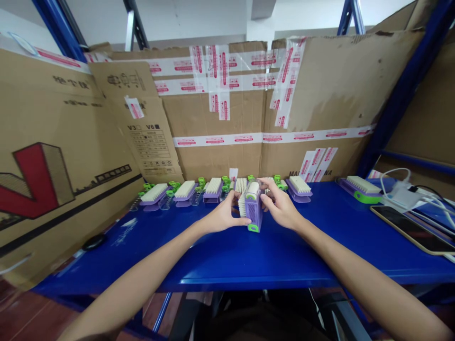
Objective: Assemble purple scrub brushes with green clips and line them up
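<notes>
Between my two hands, above the blue tabletop, a purple scrub brush stands on end. Its pale bristles face left, and it has green ends and a clear piece with a white roller-like part near its top. My left hand is closed on its left side, with the thumb across the lower body. From the right, my right hand grips the upper part, its fingertips at the clear piece. Some of those fingertips are hidden behind the brush.
Along the back stands a row of similar brushes with clear and green pieces between them. Another brush lies at the right, near a phone and white cables. Taped cardboard walls the blue table.
</notes>
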{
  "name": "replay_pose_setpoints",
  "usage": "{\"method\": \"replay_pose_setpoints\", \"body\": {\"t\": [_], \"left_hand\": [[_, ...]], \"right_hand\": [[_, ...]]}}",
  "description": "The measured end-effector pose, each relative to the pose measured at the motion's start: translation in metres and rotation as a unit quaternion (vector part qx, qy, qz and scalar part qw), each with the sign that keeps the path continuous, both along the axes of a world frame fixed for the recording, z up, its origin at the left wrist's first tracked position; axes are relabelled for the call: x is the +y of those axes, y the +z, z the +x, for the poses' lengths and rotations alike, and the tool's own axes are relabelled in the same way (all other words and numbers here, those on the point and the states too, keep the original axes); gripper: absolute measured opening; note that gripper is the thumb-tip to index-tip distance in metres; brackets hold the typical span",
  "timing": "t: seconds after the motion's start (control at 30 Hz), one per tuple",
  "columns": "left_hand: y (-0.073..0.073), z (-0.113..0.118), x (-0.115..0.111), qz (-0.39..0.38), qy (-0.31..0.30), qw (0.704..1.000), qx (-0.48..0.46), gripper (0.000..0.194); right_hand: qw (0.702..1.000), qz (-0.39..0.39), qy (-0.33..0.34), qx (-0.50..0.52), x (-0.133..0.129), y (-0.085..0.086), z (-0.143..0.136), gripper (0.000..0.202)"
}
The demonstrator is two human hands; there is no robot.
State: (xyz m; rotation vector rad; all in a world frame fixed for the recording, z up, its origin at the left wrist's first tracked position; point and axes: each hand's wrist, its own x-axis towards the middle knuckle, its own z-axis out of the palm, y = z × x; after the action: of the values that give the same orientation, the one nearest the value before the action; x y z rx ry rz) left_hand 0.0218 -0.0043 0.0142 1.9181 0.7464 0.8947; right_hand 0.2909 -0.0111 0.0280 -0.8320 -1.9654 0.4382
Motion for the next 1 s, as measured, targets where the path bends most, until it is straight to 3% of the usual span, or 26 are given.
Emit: {"method": "replay_pose_setpoints", "body": {"t": [0.23, 0.33, 0.57, 0.77, 1.0], "left_hand": [[-0.004, 0.002, 0.003, 0.022, -0.019, 1.0, -0.003, 0.108], [-0.006, 0.002, 0.008, 0.03, -0.032, 0.999, 0.022, 0.102], [-0.006, 0.005, 0.011, -0.02, -0.036, 0.999, -0.031, 0.101], [-0.003, 0.01, 0.006, -0.017, -0.09, 0.995, 0.03, 0.07], [-0.002, 0.003, 0.011, -0.007, -0.048, 0.999, 0.006, 0.084]], "right_hand": [[0.998, -0.016, 0.054, -0.01, -0.004, 0.002, -0.002, 0.086], [0.997, -0.027, 0.064, -0.014, -0.004, 0.001, -0.004, 0.09], [0.998, -0.02, 0.06, -0.008, -0.003, -0.001, -0.005, 0.09], [0.998, -0.013, 0.056, 0.0, -0.006, 0.0, -0.006, 0.09], [0.998, -0.016, 0.059, 0.0, -0.009, 0.005, -0.007, 0.092]]}}
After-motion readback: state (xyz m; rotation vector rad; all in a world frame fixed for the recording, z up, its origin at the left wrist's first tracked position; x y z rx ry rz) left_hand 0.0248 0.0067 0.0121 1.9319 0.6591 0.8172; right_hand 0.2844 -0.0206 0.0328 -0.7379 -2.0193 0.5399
